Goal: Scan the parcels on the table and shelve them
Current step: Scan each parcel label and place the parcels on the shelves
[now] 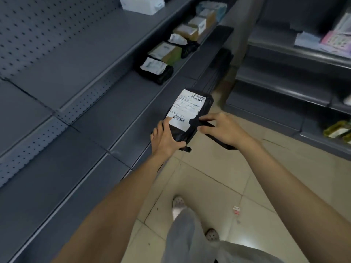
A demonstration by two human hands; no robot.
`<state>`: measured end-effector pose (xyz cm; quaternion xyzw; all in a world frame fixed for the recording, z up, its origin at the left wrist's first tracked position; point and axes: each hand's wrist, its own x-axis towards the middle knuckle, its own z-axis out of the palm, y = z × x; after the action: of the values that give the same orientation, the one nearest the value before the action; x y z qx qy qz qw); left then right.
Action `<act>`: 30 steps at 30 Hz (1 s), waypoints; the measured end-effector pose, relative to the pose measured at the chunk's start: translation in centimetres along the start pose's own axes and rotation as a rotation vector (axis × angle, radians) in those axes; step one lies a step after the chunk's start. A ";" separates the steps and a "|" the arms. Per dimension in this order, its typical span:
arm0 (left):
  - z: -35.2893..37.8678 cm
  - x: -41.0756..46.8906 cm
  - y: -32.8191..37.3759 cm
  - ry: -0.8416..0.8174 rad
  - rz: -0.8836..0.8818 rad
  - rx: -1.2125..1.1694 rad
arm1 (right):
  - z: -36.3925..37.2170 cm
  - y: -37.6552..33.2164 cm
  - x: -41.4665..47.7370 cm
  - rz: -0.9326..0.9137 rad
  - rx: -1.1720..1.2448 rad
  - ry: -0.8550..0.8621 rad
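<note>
A black plastic-wrapped parcel with a white barcode label hangs over the front edge of the grey shelf. My left hand grips its near lower end, thumb on the label. My right hand holds a black handheld scanner, whose tip rests against the parcel's right side near the label. Farther along the same shelf lies a row of parcels: a black bag, a brown box and several more behind them.
A lower shelf level runs along my left. Another grey rack with packets stands at the right. A tiled floor aisle lies between them, with my feet in white clogs below. A white box sits on the upper shelf.
</note>
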<state>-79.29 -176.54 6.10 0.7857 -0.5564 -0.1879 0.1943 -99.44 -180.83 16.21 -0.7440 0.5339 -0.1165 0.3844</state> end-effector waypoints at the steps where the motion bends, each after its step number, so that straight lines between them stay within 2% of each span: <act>1: -0.2 0.8 -0.7 0.024 -0.043 -0.019 | 0.6 -0.6 1.6 -0.023 -0.004 -0.040; 8: -1.5 8.2 -6.0 0.190 -0.386 -0.112 | 2.7 -5.2 14.5 -0.140 -0.130 -0.266; 13: -2.2 13.7 -8.7 0.159 -0.625 -0.010 | 3.6 -7.6 23.0 -0.155 -0.164 -0.375; 18: -1.2 18.2 -9.0 0.124 -0.829 -0.192 | 3.3 -6.6 28.4 -0.156 -0.171 -0.438; 24: 1.2 24.2 -7.6 0.186 -0.917 -0.301 | 0.9 -4.5 35.9 -0.167 -0.197 -0.552; 30: 3.5 32.0 -6.1 0.455 -0.934 -0.537 | -2.6 -2.8 44.3 -0.234 -0.217 -0.684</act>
<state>-66.26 -205.37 -2.55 0.8915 -0.0281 -0.2149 0.3978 -81.16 -220.78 9.39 -0.8323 0.2956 0.1528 0.4433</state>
